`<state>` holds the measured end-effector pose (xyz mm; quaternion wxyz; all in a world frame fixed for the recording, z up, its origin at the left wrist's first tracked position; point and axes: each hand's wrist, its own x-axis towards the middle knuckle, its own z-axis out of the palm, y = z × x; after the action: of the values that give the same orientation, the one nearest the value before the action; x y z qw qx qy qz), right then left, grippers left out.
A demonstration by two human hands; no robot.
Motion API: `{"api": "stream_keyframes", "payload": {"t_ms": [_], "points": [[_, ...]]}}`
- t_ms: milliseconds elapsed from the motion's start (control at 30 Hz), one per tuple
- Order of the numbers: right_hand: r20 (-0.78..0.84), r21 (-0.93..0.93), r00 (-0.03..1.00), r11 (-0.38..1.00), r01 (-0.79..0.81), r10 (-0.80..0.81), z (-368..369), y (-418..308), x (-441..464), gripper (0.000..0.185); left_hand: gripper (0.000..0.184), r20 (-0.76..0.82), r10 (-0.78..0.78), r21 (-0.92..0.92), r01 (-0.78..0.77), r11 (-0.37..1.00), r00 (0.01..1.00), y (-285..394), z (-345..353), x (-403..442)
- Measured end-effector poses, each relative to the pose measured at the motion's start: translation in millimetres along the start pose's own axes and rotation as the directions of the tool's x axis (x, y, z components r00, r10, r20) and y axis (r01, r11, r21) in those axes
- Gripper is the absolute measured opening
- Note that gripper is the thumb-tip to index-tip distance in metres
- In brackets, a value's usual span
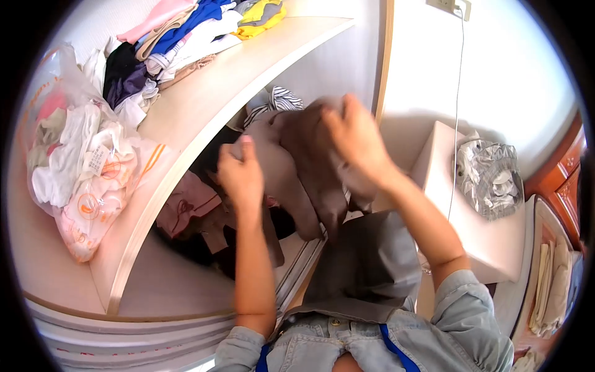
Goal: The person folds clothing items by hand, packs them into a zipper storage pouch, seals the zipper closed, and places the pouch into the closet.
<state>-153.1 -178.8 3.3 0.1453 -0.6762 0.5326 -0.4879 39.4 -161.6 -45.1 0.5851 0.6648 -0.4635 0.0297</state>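
A mauve-brown piece of clothing (pixel 288 155) hangs in loose folds in front of me, at the opening of the lower cabinet compartment. My left hand (pixel 240 170) is closed at its left edge, with the thumb pointing up. Higher up and to the right, my right hand (pixel 354 133) is closed on its upper part, slightly blurred. What kind of garment it is, I cannot make out. Beneath and behind it in the compartment lie a dusty-pink cloth (pixel 189 201) and darker clothes. A black-and-white striped cloth (pixel 282 99) shows just behind.
A shelf board (pixel 229 74) curves above the compartment, bearing a pile of mixed clothes (pixel 180 31) and a clear plastic bag of white clothes (pixel 80 155). On the right, a pale cabinet (pixel 477 239) holds a crumpled grey bag (pixel 489 180). A cord (pixel 459 93) hangs from a wall socket.
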Motion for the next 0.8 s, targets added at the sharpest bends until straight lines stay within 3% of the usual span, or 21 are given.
{"api": "stream_keyframes", "payload": {"t_ms": [67,133,167,233,267,333,367,400,467,500,533,600,633,667,733,800], "points": [[0.171,0.226,0.985,0.974,-0.013,-0.026,18.7,-13.2,-31.6,0.029,0.038,0.250,-0.069,-0.163,0.112,0.980,0.966,18.7,4.1,-19.4],[0.194,0.144,0.959,0.973,0.179,-0.205,43.5,-3.2,-50.7,0.029,0.029,0.327,-0.086,-0.262,0.178,0.948,0.941,29.3,11.3,-35.3],[0.192,0.145,0.960,0.973,0.178,-0.204,48.3,4.6,-49.9,0.029,0.029,0.328,-0.084,-0.262,0.176,0.949,0.941,25.3,12.4,-34.5],[0.285,0.383,0.932,0.918,0.103,-0.223,48.9,16.0,-43.4,0.042,0.018,0.462,-0.133,-0.494,0.380,0.782,0.877,19.5,14.0,-31.5],[0.285,0.382,0.933,0.919,0.098,-0.218,47.1,17.6,-41.9,0.042,0.018,0.467,-0.134,-0.491,0.383,0.782,0.874,21.6,12.5,-30.9],[0.347,0.599,0.880,0.799,0.058,-0.324,39.2,14.9,-39.1,0.049,0.011,0.489,-0.132,-0.630,0.454,0.630,0.862,35.7,5.0,-27.1],[0.415,0.707,0.863,0.699,-0.105,-0.290,30.7,4.1,-38.6,0.051,0.017,0.538,-0.178,-0.645,0.538,0.543,0.824,52.6,-3.3,-26.2],[0.414,0.706,0.863,0.700,-0.104,-0.289,29.9,3.6,-37.2,0.051,0.017,0.539,-0.177,-0.645,0.538,0.542,0.824,61.8,-9.0,-23.7],[0.256,0.560,0.942,0.827,0.040,-0.219,29.6,3.5,-31.5,0.054,0.026,0.589,-0.020,-0.641,0.482,0.597,0.808,72.1,-16.4,-19.9],[0.169,0.588,0.960,0.805,0.083,-0.223,29.3,1.4,-27.6,0.054,0.036,0.644,0.052,-0.607,0.469,0.641,0.763,69.8,-19.9,-13.3],[0.274,0.633,0.934,0.774,0.003,-0.227,28.0,7.6,-18.2,0.066,0.039,0.674,0.039,-0.550,0.466,0.693,0.738,76.3,-31.3,-7.7],[0.338,0.697,0.932,0.700,-0.155,-0.129,15.0,6.6,-9.6,0.068,0.041,0.586,0.134,-0.604,0.321,0.730,0.799,70.9,-41.8,5.9],[0.369,0.759,0.927,0.597,-0.260,-0.066,9.0,7.6,-5.1,0.069,0.045,0.453,0.151,-0.658,0.215,0.722,0.879,56.6,-36.5,10.4],[0.407,0.805,0.914,0.477,-0.354,-0.007,1.6,4.9,-2.8,0.069,0.059,0.344,0.145,-0.561,0.079,0.824,0.928,42.0,-32.4,16.7],[0.440,0.820,0.898,0.421,-0.389,-0.028,-12.9,3.4,2.0,0.061,0.073,0.348,0.190,-0.729,0.137,0.671,0.918,23.5,-26.7,13.8],[0.474,0.831,0.868,0.402,-0.386,-0.148,-18.0,10.4,10.9,0.058,0.081,0.650,0.192,-0.658,0.417,0.627,0.736,-3.3,-29.0,18.1]]}}
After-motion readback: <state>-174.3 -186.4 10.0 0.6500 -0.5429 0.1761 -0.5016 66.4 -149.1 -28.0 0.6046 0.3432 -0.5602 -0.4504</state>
